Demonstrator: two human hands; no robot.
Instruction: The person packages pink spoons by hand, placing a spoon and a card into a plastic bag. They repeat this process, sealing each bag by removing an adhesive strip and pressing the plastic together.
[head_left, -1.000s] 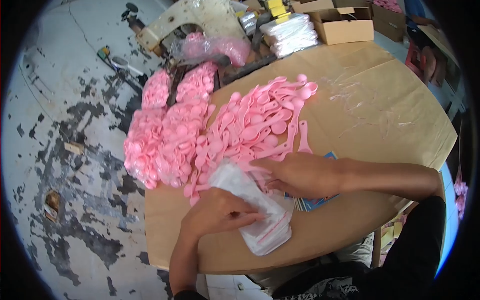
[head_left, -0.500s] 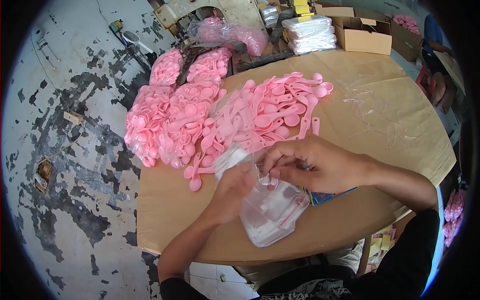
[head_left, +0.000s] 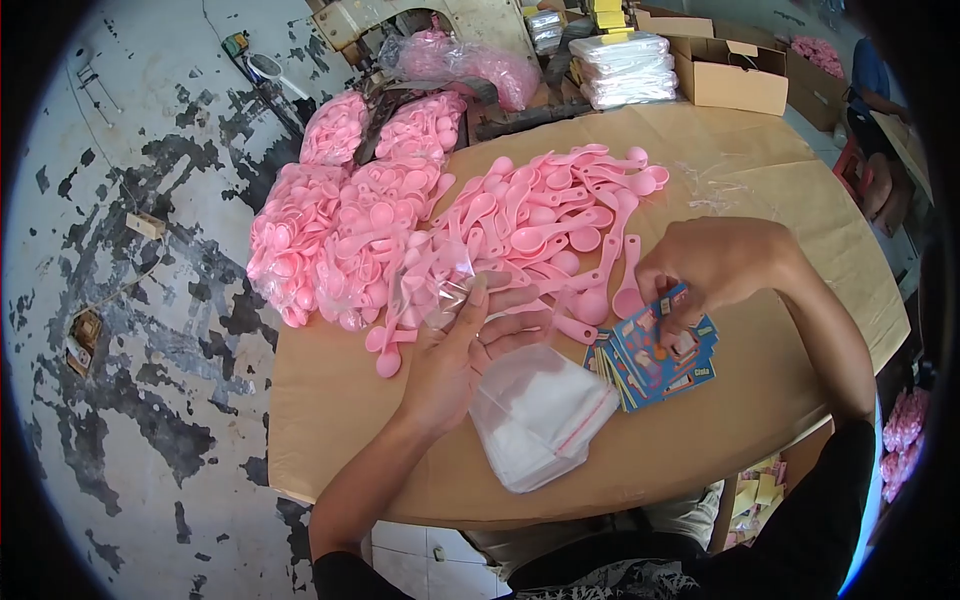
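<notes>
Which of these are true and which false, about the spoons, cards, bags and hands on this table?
1. The right hand touches the blue cards. True.
2. The left hand touches a clear plastic bag. True.
3. The loose spoons are green. False: the loose spoons are pink.
4. The stack of flat bags lies beyond the loose spoons. False: the stack of flat bags lies nearer the person.
5. An open cardboard box is by the table's far edge. True.

even, moderately bright light; soft shadows; glare on plastic bag (head_left: 456, 288); edges curved, black.
</notes>
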